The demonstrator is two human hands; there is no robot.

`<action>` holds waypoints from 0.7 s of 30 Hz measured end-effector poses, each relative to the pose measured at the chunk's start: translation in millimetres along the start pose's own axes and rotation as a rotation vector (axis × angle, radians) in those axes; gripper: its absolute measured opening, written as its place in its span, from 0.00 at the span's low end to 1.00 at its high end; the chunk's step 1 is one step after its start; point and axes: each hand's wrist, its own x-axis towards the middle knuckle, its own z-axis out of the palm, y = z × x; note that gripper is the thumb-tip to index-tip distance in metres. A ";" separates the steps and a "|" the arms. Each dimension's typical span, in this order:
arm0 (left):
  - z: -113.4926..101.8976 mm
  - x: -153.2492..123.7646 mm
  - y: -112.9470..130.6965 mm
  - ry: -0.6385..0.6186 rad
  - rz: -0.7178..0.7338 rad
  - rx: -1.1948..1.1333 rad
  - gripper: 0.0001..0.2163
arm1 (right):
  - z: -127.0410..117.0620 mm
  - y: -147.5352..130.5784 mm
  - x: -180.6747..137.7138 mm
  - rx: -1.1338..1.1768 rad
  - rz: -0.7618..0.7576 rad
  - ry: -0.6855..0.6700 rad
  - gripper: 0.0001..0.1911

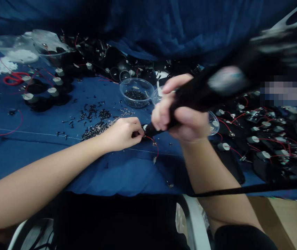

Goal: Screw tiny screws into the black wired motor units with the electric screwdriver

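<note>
Across the blue cloth-covered table (117, 177), the head view looks down on both hands working close together. The right hand (183, 118) wraps its fingers (162, 116) firmly around a black tool (195, 93), blurred but shaped like an electric screwdriver, with a black cord (255, 188) running low across the view. The left hand (121, 134) pinches its fingers (137, 130) together on a small pale-faced part (145, 127) at the tool's lower end, and a red wire (155, 147) trails from there to a small metal terminal (154, 159). Exactly how tip and part meet is hidden by the fingers.

A clear plastic tub of black screws (136, 93) sits just beyond the hands, and a second clear tub (213, 123) is partly hidden behind the right hand. Loose black screws (93, 113) lie scattered near the left wrist.

The main risk seems to be the tool's end slipping off the small part, perhaps from uneven pressure or a weak pinch, and jabbing the left fingers. The red wire could snag and tug at its joint, while a careless sweep of the right wrist or the cord could knock the second tub or scatter the screws.
</note>
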 end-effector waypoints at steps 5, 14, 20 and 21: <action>-21.1 1.7 3.3 -0.094 -0.176 -0.353 0.07 | -15.9 -53.9 -2.8 -0.130 -0.176 0.249 0.16; -76.9 -2.7 -50.3 0.053 -0.370 0.473 0.12 | -21.1 3.2 -30.7 -0.238 -0.141 0.479 0.09; -77.6 11.9 -73.2 0.008 -0.664 0.494 0.12 | -25.3 23.2 -46.4 -0.216 0.019 0.418 0.10; -79.9 20.2 -77.9 0.020 -0.705 0.494 0.13 | -26.1 25.0 -47.0 -0.213 0.025 0.408 0.10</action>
